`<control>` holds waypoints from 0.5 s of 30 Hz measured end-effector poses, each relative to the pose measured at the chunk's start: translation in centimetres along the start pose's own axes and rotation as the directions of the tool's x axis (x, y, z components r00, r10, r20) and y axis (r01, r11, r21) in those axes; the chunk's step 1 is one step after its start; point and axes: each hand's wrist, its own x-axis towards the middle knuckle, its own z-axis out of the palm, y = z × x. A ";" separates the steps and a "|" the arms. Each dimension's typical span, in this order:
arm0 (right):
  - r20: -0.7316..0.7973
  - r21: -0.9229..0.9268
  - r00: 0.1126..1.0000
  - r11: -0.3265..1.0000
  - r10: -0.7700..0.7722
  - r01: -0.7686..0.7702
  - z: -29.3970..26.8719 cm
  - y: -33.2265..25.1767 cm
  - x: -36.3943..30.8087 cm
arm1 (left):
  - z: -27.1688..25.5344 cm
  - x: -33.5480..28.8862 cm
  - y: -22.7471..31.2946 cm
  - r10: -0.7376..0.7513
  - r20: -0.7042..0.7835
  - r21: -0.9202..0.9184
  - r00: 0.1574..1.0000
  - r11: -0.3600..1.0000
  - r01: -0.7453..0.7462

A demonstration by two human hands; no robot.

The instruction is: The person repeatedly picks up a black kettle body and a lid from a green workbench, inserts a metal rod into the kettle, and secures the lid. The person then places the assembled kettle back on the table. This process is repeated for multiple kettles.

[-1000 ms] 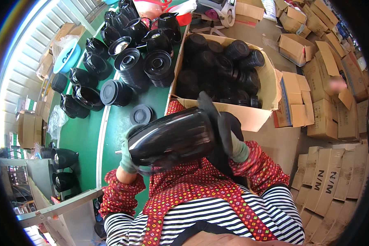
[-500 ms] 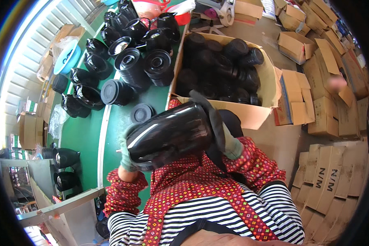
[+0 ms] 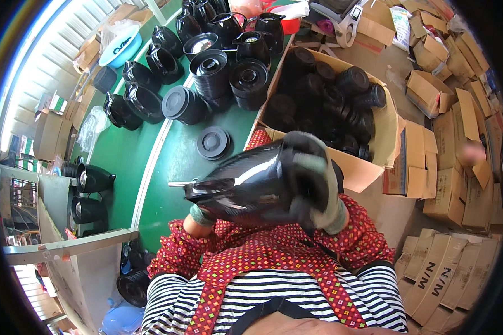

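The right hand (image 3: 318, 184), in a dark glove with a pale cuff, has its grip wrapped firmly round the wide end of a glossy black jug body (image 3: 246, 187), which is held up on its side in front of the chest, above the near edge of the green surface (image 3: 173, 162). The left hand (image 3: 198, 215) is almost wholly hidden under the narrow end of the jug body; only a green cuff shows, so I cannot tell how its grip stands.

The shell looks smooth and shiny, so it may well slip in the glove if the grip loosens, and from there it would likely fall onto the lap or the surface edge. Just beyond the grip a round black lid (image 3: 213, 142) lies flat on the surface, and a swing of the jug body could knock it.

Beyond and to the right of the grip stands an open brown cardboard box (image 3: 374, 167), full of black round parts. Further beyond are stacks of black rings (image 3: 209, 75) and more black jugs (image 3: 145, 100). Off to the right of the grip, many small brown cartons (image 3: 450, 145) are stacked, and below them flat brown cartons (image 3: 441, 279) with dark printing lean on the floor. Far to the left sits a light blue basin (image 3: 120, 47) and a small carton with a green and white label (image 3: 50, 120).
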 end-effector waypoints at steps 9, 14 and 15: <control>-0.242 0.434 0.832 0.823 0.499 -0.367 3.9 4.9 -6.1 | 6.0 1.2 18.6 0.341 -0.193 0.955 0.920 0.281 0.096; 0.224 -0.050 0.970 0.995 0.091 -0.082 3.8 0.6 0.1 | 11.6 2.9 23.3 0.103 -0.277 0.958 0.955 -0.045 0.283; 0.361 -0.166 0.932 0.985 0.027 0.036 3.6 -0.6 1.4 | 11.6 2.3 23.3 0.169 -0.190 0.981 0.967 0.057 0.183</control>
